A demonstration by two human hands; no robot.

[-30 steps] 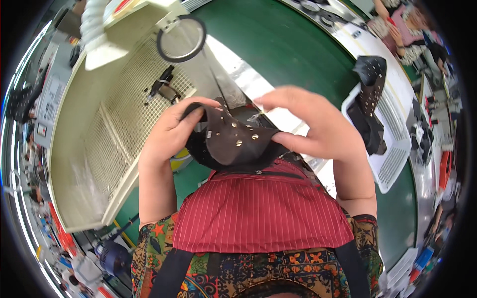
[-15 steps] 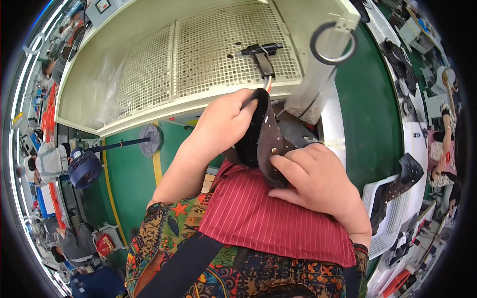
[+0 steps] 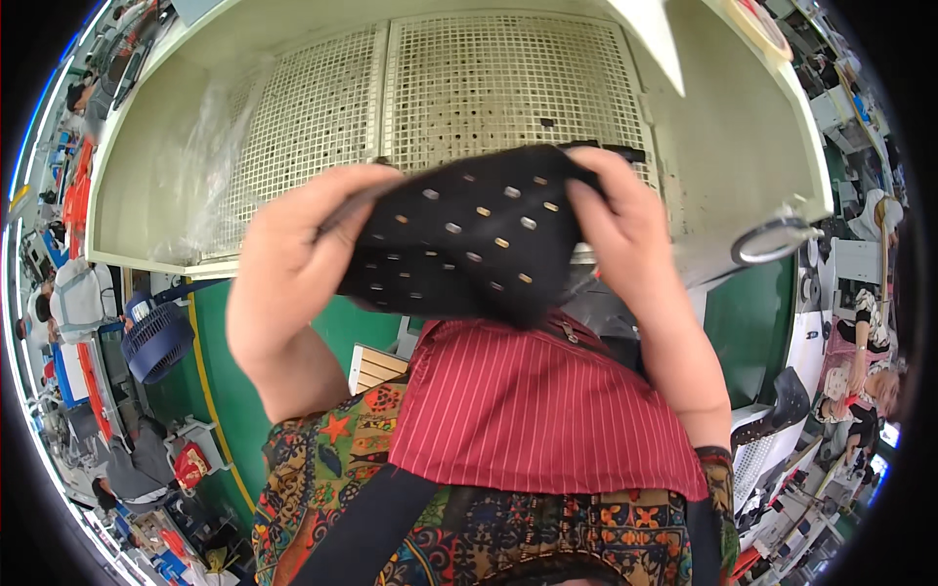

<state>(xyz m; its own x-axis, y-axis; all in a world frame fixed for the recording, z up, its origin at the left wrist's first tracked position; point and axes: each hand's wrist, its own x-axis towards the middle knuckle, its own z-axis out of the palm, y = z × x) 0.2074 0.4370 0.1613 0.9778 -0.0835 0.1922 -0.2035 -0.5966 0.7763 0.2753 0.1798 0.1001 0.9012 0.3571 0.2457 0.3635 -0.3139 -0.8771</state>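
Observation:
A studded dark leather piece (image 3: pixel 464 230) is stretched between my two hands in front of my apron. Its black side faces up, dotted with several silver and gold stud backs. My left hand (image 3: pixel 298 244) pinches its left end, thumb on the near side. At the upper right corner, my right hand (image 3: pixel 625 215) grips the edge between thumb and fingers. The piece is slightly blurred and covers the front rim of the tray beyond it. Part of a black gun-shaped tool (image 3: pixel 625 153) shows behind my right fingers.
A pale deep-walled tray (image 3: pixel 147 176) with a perforated floor spans the far side; clear plastic film (image 3: pixel 200 186) lies at its left. A ring-topped clear holder (image 3: pixel 767 244) stands at right. A blue fan (image 3: pixel 158 342) is at left. Another studded piece (image 3: pixel 782 405) rests at right.
The leather piece has gone from folded, brown side showing, to spread out with its black side up. Both hands moved apart and forward, and my view shifted.

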